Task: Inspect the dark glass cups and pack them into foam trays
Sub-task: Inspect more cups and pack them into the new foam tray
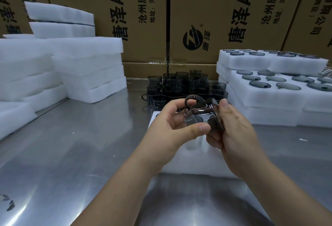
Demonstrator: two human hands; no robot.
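Hands, left point(172, 125) and right point(233, 128), both curl around one tilted dark glass cup point(201, 116).

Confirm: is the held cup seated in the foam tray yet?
No, the left hand and right hand both hold the dark glass cup tilted above the foam tray.

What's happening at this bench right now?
A person holds one dark smoked-glass cup tipped on its side, apparently inspecting it. The left hand and right hand both curl round it in a shared grip. It hangs above a white foam tray on the steel table. Loose dark glass cups sit clustered behind. Filled white foam trays are stacked to the right and plain white foam slabs to the left.
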